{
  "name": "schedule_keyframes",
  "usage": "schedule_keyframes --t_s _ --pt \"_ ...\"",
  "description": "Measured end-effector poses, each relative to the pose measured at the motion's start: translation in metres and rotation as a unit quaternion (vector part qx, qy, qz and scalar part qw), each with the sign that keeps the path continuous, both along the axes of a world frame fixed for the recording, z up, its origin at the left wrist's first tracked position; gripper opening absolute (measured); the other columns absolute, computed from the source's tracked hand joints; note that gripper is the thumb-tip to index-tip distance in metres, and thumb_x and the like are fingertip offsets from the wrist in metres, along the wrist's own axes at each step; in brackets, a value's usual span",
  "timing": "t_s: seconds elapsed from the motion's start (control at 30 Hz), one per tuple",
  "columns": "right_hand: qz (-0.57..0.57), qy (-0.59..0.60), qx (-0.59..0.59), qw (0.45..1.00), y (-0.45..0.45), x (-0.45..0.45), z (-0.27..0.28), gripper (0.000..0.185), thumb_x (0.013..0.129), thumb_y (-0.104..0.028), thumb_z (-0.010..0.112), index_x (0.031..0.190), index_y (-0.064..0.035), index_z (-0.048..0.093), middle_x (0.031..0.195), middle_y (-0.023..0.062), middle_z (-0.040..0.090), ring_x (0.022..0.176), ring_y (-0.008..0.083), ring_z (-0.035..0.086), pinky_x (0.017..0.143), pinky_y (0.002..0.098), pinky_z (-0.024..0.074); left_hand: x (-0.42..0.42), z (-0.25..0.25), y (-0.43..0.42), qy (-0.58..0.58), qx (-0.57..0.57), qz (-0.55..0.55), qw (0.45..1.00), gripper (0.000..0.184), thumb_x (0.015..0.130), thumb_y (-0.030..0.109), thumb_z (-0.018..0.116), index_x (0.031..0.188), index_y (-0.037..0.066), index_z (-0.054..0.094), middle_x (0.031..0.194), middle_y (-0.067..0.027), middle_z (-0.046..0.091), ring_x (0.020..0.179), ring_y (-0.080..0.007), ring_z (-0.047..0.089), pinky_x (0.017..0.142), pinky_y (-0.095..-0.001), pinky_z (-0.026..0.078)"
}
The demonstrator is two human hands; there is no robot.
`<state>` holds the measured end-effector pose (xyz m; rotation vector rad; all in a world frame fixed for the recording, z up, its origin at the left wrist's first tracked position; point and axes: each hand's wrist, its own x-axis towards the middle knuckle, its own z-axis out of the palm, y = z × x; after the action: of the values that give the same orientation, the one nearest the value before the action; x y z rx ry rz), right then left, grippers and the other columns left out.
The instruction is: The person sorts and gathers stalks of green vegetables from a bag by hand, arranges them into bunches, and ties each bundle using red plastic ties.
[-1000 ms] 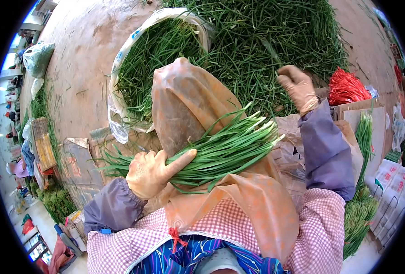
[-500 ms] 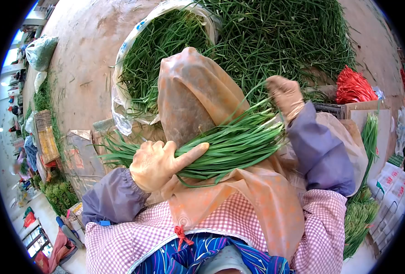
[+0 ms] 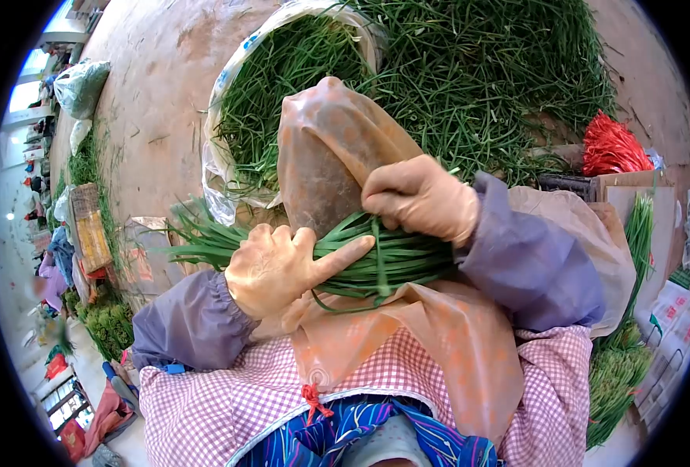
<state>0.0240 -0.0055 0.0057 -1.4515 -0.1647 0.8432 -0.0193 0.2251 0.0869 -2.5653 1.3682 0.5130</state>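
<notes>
A bunch of green chives (image 3: 407, 268) lies across my lap on a translucent, orange-spotted plastic apron (image 3: 461, 350). My left hand (image 3: 282, 265), in a thin tan glove, is closed around the bunch left of its middle, with the index finger laid along the leaves. My right hand (image 3: 423, 201), also gloved, is closed in a pinch just above the bunch. From its fingers one chive leaf (image 3: 381, 261) runs down across the bunch. The right forearm covers the bunch's right end.
Ahead stands a white plastic bag (image 3: 208, 167) filled with loose chives, beside a large heap of chives (image 3: 485, 78). Red strips (image 3: 613, 148) lie at the right. More chives (image 3: 617, 381) stand near my right side. People are in the far left background.
My right hand has moved left from the right end of the bunch to above its middle, bringing a leaf across it. The left hand keeps its hold.
</notes>
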Motion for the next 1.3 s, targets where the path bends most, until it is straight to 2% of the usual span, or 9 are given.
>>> schedule_keyframes --t_s 0.27,0.4,0.53,0.67,0.77,0.87,0.97,1.17,1.3 --pt "-0.528 -0.043 0.205 0.823 -0.157 0.057 -0.062 0.015 0.092 -0.021 0.064 0.093 -0.0057 0.065 0.074 0.0035 0.064 0.059 0.0097 0.062 0.06 0.0239 0.0584 0.01 -0.01 0.014 0.014 -0.093 0.034 0.995 0.08 0.073 0.02 0.063 0.147 0.03 0.036 0.065 -0.0058 0.049 0.056 -0.0221 0.056 0.048 -0.0351 0.044" --pt "-0.182 0.046 0.198 0.962 -0.102 0.04 -0.089 0.042 0.087 -0.039 0.068 0.112 -0.0062 0.065 0.106 0.0056 0.066 0.097 0.0163 0.062 0.084 0.034 0.0528 0.035 0.001 0.013 0.16 -0.267 0.116 0.943 0.085 0.067 0.001 0.069 0.145 0.018 0.041 0.084 -0.0119 0.065 0.074 -0.0279 0.067 0.065 -0.0369 0.054" --pt "-0.05 0.274 0.383 0.881 -0.066 0.024 -0.13 0.066 0.087 -0.053 0.062 0.133 -0.0065 0.053 0.125 0.0091 0.06 0.114 0.0242 0.057 0.104 0.039 0.0429 0.062 0.022 0.014 0.357 -0.318 0.343 0.808 0.074 0.076 -0.008 0.069 0.142 0.005 0.041 0.119 -0.0154 0.065 0.111 -0.0185 0.061 0.096 -0.0288 0.046" --pt "0.011 0.061 0.338 0.939 -0.064 0.022 -0.164 0.074 0.088 -0.056 0.057 0.139 -0.0043 0.043 0.132 0.0106 0.054 0.116 0.0231 0.054 0.099 0.0375 0.0435 0.056 -0.021 0.06 0.473 -0.336 0.435 0.689 0.072 0.08 -0.004 0.068 0.144 0.004 0.037 0.126 -0.0091 0.061 0.115 -0.0187 0.058 0.099 -0.0303 0.044" --pt "-0.044 0.348 0.423 0.836 -0.07 0.015 -0.157 0.071 0.087 -0.059 0.056 0.136 -0.008 0.046 0.123 0.0091 0.06 0.107 0.0195 0.06 0.077 0.0325 0.0544 0.043 -0.025 0.067 0.522 -0.293 0.514 0.615 0.079 0.074 -0.011 0.061 0.146 0.003 0.033 0.107 -0.0014 0.062 0.084 -0.0104 0.058 0.066 -0.0207 0.046" --pt "-0.141 0.264 0.37 0.88 -0.087 0.014 -0.101 0.061 0.09 -0.054 0.058 0.124 -0.0031 0.055 0.092 0.0053 0.064 0.062 0.0092 0.057 0.035 0.0206 0.0345 0.018 -0.056 0.075 0.548 -0.371 0.554 0.504 0.069 0.07 -0.011 0.062 0.136 0.003 0.046 0.102 -0.0008 0.06 0.075 -0.0062 0.051 0.057 -0.0183 0.038" --pt "-0.197 0.122 0.24 0.943 -0.1 0.019 -0.076 0.037 0.092 -0.033 0.063 0.113 -0.0028 0.06 0.05 -0.0061 0.04 0.038 0.0044 0.03 0.034 0.0214 0.0251 0.003 -0.073 0.083 0.555 -0.396 0.556 0.475 0.057 0.072 -0.004 0.068 0.126 0.004 0.053 0.08 -0.0026 0.06 0.055 -0.0083 0.048 0.044 -0.0232 0.033" --pt "-0.38 0.1 0.274 0.877 -0.125 0.026 -0.071 0.046 0.088 -0.04 0.066 0.123 -0.0136 0.055 0.086 0.0062 0.062 0.071 0.0148 0.061 0.055 0.0282 0.0499 -0.012 -0.089 0.085 0.557 -0.412 0.524 0.495 0.069 0.071 -0.001 0.07 0.135 0.005 0.044 0.072 -0.0074 0.059 0.043 -0.0118 0.047 0.039 -0.0258 0.033" --pt "-0.07 0.151 0.163 0.973 -0.069 0.001 -0.077 0.053 0.091 -0.022 0.063 0.138 -0.0107 0.041 0.116 0.0101 0.061 0.089 0.0157 0.063 0.07 0.0286 0.054 -0.011 -0.078 0.07 0.599 -0.424 0.539 0.414 0.071 0.067 -0.005 0.07 0.133 0.005 0.046 0.084 -0.0111 0.065 0.045 -0.013 0.048 0.038 -0.0249 0.033"
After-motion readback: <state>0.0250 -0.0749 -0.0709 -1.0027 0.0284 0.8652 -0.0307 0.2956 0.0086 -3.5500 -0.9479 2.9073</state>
